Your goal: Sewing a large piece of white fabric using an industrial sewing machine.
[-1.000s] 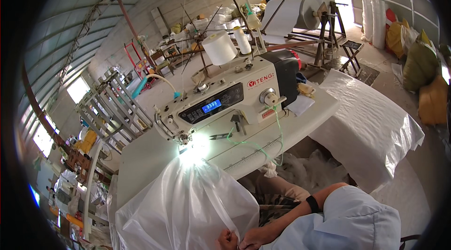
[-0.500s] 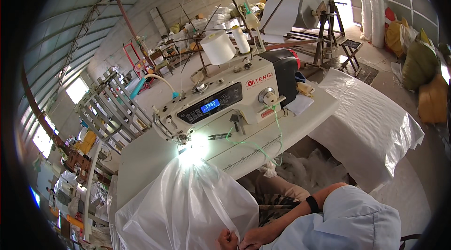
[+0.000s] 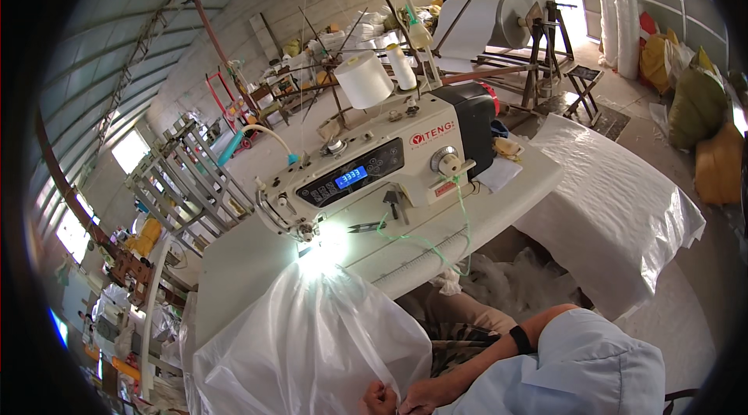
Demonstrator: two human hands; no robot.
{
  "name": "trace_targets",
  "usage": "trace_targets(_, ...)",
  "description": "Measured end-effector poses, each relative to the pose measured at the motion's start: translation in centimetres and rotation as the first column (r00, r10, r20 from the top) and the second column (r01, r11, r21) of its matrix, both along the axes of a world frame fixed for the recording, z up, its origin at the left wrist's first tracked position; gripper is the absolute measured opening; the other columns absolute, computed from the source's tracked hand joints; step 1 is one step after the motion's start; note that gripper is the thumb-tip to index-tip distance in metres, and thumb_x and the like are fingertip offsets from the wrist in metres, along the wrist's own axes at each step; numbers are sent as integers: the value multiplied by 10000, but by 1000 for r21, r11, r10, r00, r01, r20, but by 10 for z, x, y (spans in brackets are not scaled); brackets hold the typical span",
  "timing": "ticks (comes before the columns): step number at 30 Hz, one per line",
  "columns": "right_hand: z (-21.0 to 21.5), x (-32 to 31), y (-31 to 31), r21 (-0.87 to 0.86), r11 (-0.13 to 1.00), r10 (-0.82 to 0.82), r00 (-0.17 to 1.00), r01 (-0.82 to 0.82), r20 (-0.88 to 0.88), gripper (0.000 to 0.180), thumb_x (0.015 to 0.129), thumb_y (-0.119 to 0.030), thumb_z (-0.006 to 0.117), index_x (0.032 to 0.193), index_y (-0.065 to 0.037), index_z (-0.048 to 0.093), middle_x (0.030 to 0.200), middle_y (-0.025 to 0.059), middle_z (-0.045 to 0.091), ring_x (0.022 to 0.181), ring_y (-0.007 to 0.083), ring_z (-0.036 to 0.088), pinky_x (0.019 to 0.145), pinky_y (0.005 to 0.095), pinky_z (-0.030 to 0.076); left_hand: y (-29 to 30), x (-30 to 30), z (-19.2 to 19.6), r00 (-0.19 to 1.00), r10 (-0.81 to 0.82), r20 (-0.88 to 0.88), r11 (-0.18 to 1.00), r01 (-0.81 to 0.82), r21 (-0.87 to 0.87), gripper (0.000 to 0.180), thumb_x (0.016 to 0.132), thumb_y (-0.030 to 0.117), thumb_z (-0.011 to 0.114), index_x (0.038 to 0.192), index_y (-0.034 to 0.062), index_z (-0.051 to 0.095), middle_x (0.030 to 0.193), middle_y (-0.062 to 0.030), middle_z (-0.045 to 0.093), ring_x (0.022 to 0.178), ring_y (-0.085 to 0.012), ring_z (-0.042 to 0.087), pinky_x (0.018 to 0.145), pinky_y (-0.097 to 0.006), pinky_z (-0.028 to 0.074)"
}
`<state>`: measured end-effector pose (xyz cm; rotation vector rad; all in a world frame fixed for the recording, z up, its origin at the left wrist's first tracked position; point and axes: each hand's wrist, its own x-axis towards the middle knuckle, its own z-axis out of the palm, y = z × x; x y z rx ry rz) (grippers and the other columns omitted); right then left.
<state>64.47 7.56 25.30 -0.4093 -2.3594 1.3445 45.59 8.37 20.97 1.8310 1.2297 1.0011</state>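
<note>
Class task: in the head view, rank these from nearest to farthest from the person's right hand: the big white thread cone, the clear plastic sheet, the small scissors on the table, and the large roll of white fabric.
1. clear plastic sheet, touching the right hand, to its left.
2. small scissors, on the table under the machine.
3. big white thread cone, above the machine.
4. large roll of white fabric, at the back of the hall.

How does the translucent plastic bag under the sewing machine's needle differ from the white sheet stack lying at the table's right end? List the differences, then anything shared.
The translucent plastic bag is see-through and billowed up in loose folds; the white sheet stack is opaque and lies flat, drooping over its edge. The bag is gripped at its lower edge by the left hand and right hand; no hand touches the stack. The bag reaches the lit needle area of the sewing machine; the stack lies away from it. Both are pale, shiny sheet material.
</note>
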Motion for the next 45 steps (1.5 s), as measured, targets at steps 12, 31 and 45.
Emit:
trace_targets(12, -9, -4, -1, -13, 1000, -5, 1000, 5, -24, 242, 940, -253, 530, 884, -25, 591, 826, 207, 603, 757, 350, 592, 681, 423, 451, -1, -1, -7, 1000, 29, 0, 996, -29, 88, 195, 907, 83, 549, 745, 69, 440, 608, 48, 364, 584, -44, 343, 479, -243, 283)
trace_targets(31, -6, -4, -2, -19, 1000, 18, 998, -19, -66, 226, 949, -248, 510, 885, -38, 568, 792, 193, 567, 730, 329, 547, 683, 408, 431, 5, -9, -25, 995, -32, 89, 999, 34, -20, 208, 939, 129, 573, 766, 79, 470, 592, 66, 397, 541, -26, 346, 458, -232, 273)
trace_targets(45, -7, -5, 0, -38, 999, 26, 999, -27, -42, 222, 947, -245, 526, 882, -42, 588, 799, 174, 594, 734, 317, 573, 678, 407, 441, 2, -2, -4, 994, -33, 103, 998, 38, -55, 205, 928, 95, 564, 757, 67, 454, 617, 60, 382, 569, -43, 347, 481, -235, 288)
